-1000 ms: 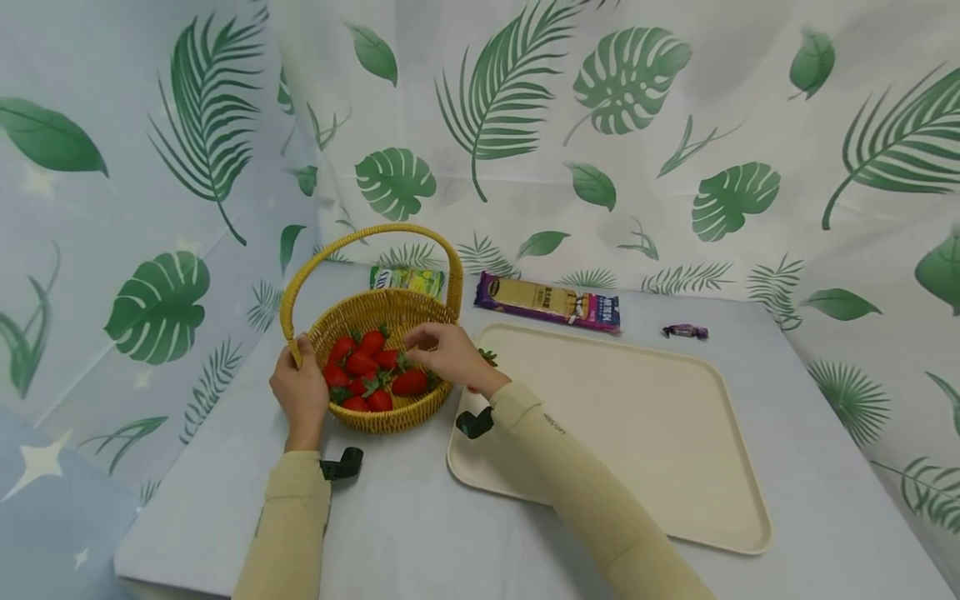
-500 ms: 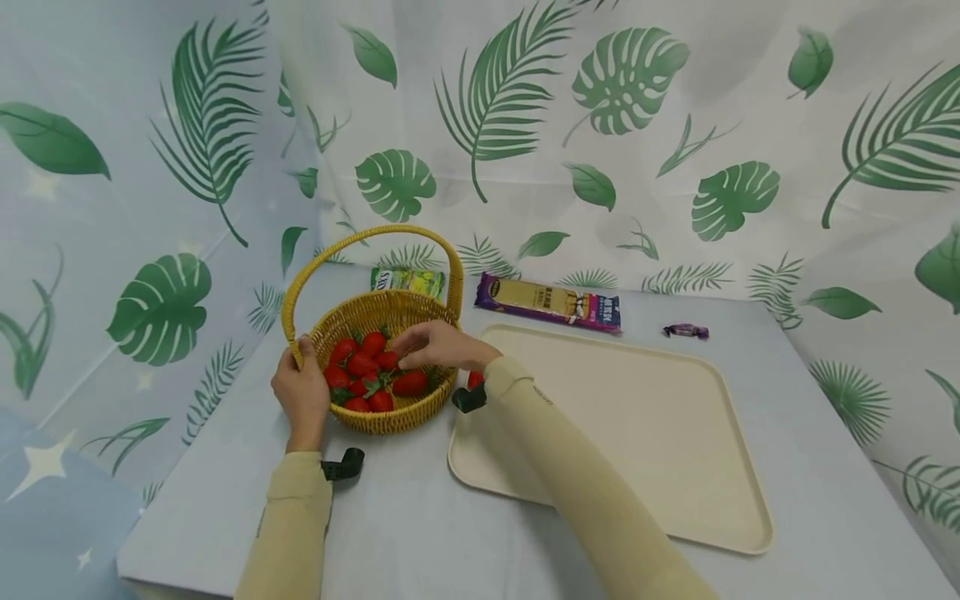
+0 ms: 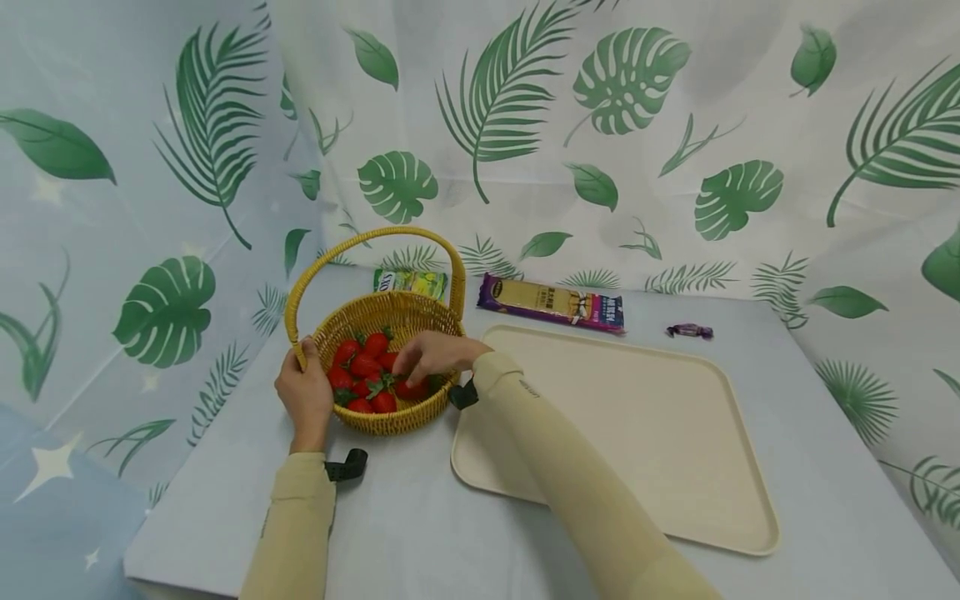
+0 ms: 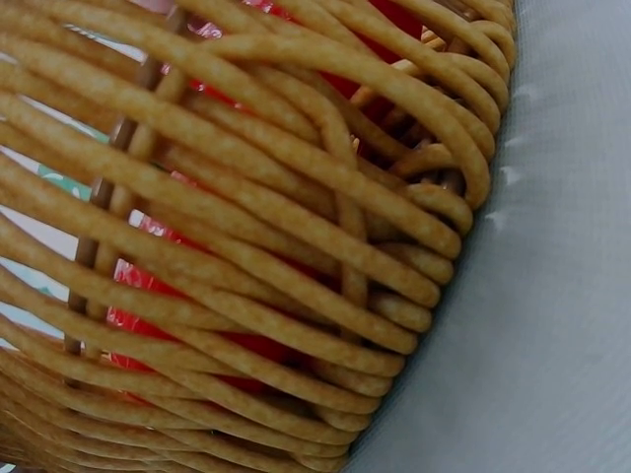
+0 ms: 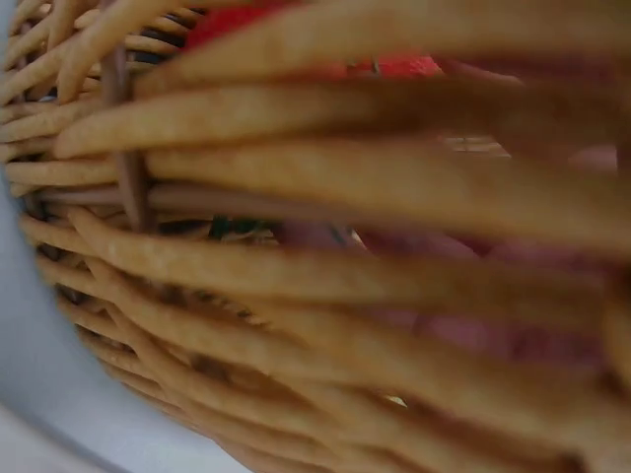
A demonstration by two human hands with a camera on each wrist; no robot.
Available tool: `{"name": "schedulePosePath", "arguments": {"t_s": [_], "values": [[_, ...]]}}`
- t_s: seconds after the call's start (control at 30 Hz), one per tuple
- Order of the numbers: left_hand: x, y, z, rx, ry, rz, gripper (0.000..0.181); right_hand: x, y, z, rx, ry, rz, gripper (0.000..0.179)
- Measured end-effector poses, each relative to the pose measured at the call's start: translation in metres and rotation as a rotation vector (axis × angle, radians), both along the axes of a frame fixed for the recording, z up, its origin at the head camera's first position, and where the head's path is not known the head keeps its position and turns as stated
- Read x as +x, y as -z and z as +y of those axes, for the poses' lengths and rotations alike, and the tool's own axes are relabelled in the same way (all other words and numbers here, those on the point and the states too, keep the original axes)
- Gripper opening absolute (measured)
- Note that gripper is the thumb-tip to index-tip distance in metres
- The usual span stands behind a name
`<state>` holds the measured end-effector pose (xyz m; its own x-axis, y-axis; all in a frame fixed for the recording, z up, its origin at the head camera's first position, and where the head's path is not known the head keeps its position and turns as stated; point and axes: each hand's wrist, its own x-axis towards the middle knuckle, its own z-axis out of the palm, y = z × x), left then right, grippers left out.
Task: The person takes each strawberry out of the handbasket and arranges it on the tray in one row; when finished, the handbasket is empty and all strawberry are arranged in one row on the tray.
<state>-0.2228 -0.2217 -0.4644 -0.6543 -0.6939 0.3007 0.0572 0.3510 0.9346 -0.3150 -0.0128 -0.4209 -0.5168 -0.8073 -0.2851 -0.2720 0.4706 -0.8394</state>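
A yellow wicker basket with a tall arched handle holds several red strawberries. At its left side my left hand grips the rim at the foot of the handle, thumb on top. Over the right rim reaches my right hand, its fingers bent down at a strawberry in the basket; I cannot tell if they pinch it. Woven wicker fills the left wrist view, with red strawberries behind the strands. In the right wrist view the weave partly hides the right hand and a red strawberry.
A beige tray lies right of the basket, under the right forearm. Behind stand a green packet and a long purple-and-gold packet. A small purple wrapped candy lies at the back right of the table.
My right hand has moved lower into the basket, fingers now down at a strawberry. Its wrist now covers a strawberry seen earlier at the tray's left edge. The left hand keeps its grip.
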Motion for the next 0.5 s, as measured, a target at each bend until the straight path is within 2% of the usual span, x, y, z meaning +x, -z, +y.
{"name": "schedulePosePath", "arguments": {"t_s": [0.33, 0.5], "values": [[-0.0002, -0.0002, 0.0006, -0.001, -0.004, 0.001, 0.053, 0.0058, 0.0009, -0.0064, 0.110, -0.100, 0.095, 0.023], [0.0000, 0.0008, 0.0009, -0.014, -0.018, 0.007, 0.051, 0.0089, 0.0012, -0.0077, 0.126, -0.109, 0.063, 0.027]]}}
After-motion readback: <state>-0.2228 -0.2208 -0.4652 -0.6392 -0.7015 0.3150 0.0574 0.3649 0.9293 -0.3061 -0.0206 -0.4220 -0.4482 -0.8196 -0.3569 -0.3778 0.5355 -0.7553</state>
